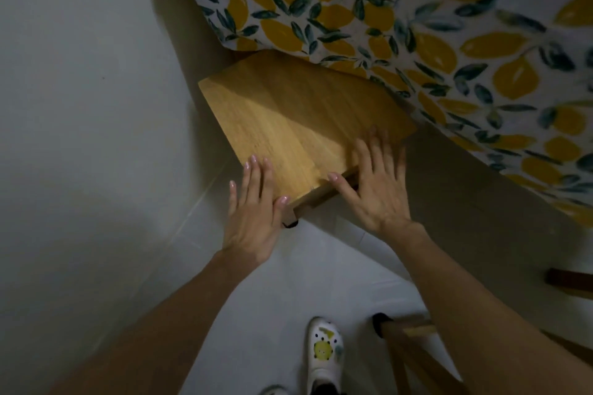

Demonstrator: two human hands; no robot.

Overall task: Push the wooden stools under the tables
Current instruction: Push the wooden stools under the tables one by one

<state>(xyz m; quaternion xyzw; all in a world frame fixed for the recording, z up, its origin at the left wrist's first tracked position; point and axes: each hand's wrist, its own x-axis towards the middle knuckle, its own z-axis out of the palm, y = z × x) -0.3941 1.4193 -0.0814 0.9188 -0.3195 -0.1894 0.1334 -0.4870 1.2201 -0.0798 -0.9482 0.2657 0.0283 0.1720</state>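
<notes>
A light wooden stool [288, 119] stands on the floor with its far edge tucked beneath the hanging edge of the table [465, 51], which is covered by a lemon-print cloth. Most of the seat still shows in front of the cloth. My left hand [253, 212] lies flat with fingers spread on the stool's near left corner. My right hand [372, 183] rests flat over the near right edge, thumb along the seat's rim. Neither hand grips anything. One stool leg peeks out below the near corner.
A pale wall [80, 106] runs close along the left side of the stool. A second wooden stool [407, 340] stands at the lower right by my foot in a white clog [324, 353]. Another dark wooden piece [571, 279] shows at the right edge. The floor is white tile.
</notes>
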